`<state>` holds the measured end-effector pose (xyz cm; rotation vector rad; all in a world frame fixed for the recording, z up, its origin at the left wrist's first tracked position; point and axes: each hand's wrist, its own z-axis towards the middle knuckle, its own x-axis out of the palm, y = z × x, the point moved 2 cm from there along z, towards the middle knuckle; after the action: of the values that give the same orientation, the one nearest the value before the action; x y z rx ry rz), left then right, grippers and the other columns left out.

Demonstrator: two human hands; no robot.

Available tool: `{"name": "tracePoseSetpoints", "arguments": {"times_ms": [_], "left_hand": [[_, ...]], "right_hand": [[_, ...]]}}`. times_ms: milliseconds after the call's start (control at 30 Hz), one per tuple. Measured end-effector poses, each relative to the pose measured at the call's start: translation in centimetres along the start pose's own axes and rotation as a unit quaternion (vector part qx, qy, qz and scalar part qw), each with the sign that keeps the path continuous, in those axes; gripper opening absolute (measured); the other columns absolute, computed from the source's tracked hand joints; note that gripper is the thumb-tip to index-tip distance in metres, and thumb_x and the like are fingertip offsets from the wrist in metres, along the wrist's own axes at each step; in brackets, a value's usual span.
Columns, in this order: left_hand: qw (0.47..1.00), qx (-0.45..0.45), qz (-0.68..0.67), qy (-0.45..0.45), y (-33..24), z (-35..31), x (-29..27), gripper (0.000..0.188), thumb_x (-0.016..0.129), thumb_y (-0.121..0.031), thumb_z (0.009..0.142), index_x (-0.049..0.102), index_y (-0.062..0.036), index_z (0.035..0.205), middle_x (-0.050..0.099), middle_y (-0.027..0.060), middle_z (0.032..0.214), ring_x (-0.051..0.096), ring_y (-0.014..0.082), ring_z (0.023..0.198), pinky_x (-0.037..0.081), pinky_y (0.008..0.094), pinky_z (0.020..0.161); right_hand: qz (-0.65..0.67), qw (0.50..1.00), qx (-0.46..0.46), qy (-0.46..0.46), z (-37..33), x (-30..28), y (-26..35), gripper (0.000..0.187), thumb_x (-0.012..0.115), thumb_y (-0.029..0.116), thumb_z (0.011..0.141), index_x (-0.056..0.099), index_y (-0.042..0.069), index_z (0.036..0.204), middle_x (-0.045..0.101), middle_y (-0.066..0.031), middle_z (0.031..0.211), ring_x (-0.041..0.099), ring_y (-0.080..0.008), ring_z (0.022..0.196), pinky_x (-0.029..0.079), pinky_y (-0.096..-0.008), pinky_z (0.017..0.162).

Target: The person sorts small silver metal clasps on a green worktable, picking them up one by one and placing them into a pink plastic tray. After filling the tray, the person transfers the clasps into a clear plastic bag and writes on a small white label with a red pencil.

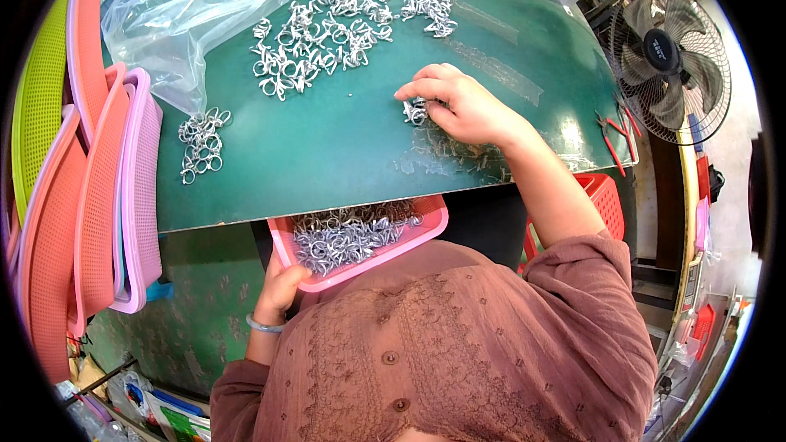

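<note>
My left hand [282, 288] grips the left front corner of a pink plastic basket [440, 219], its fingers partly hidden behind the wall. The basket sits on my lap, partly under the table edge, and is filled with silver metal rings [348, 239]. My right hand [458, 102] is over the table, fingers curled around a small cluster of the same rings [415, 112]; the palm hides part of it. Farther back on the green table [303, 155] lies a large spread of rings [315, 41], with another group [434, 4] to its right. A small pile [203, 146] lies at the left.
A clear plastic bag [176, 20] lies at the back left. Stacked pink, purple and green baskets [98, 188] stand at the left edge. Red-handled pliers [612, 146] rest near the right corner, beside a black fan [667, 53]. A red basket [604, 200] is below the table.
</note>
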<state>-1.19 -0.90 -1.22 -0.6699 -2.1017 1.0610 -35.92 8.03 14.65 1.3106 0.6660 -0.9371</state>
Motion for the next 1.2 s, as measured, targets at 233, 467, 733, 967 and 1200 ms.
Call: {"name": "tracePoseSetpoints", "arguments": {"times_ms": [233,467,733,967,1200], "left_hand": [[1.000,0.002,-0.009,-0.003,-0.1,-0.1,0.2,0.069,0.049,0.008,0.065,0.033,-0.0011,0.132,0.049,0.0073,0.117,0.050,0.0189,0.105,0.042,0.0311,0.089],[1.000,0.012,-0.009,0.014,-0.1,0.0,0.2,0.069,0.049,0.007,0.065,0.033,-0.0003,0.132,0.049,0.0074,0.118,0.049,0.0186,0.105,0.043,0.0311,0.088],[0.999,0.003,-0.018,0.030,-1.4,-0.2,1.3,0.068,0.048,0.005,0.065,0.031,0.0024,0.131,0.049,0.0080,0.118,0.050,0.0196,0.106,0.041,0.0315,0.091],[1.000,0.006,-0.012,0.013,-1.0,-0.6,0.8,0.071,0.048,0.005,0.065,0.030,0.0006,0.133,0.048,0.0083,0.119,0.049,0.0197,0.109,0.041,0.0318,0.092],[1.000,0.008,0.014,0.020,-0.7,-0.1,0.4,0.077,0.049,0.005,0.064,0.026,-0.0026,0.137,0.047,0.0087,0.122,0.048,0.0204,0.110,0.040,0.0322,0.092]], "right_hand": [[0.004,1.000,0.012,-0.012,-0.4,0.2,-0.1,0.041,0.048,-0.002,0.072,0.062,0.013,0.108,0.055,-0.0121,0.108,0.047,-0.0321,0.105,0.038,-0.0408,0.094],[0.052,0.996,-0.058,-0.044,-2.0,1.7,1.7,0.039,0.054,0.005,0.071,0.059,0.007,0.110,0.052,-0.0160,0.117,0.044,-0.0335,0.113,0.033,-0.0424,0.099],[0.133,0.968,-0.204,0.054,-2.4,6.5,9.7,0.033,0.064,0.020,0.077,0.058,0.006,0.106,0.048,-0.0165,0.120,0.042,-0.0354,0.117,0.031,-0.0517,0.097],[0.106,0.966,-0.235,-0.011,1.6,4.1,8.8,0.024,0.062,0.013,0.074,0.060,0.003,0.096,0.058,-0.0145,0.101,0.054,-0.0313,0.097,0.042,-0.0419,0.088],[-0.142,0.988,-0.003,-0.066,10.7,3.0,-1.2,0.061,0.058,0.052,0.078,0.044,0.026,0.131,0.029,-0.0174,0.140,0.024,-0.0399,0.130,0.025,-0.0546,0.101]]}}
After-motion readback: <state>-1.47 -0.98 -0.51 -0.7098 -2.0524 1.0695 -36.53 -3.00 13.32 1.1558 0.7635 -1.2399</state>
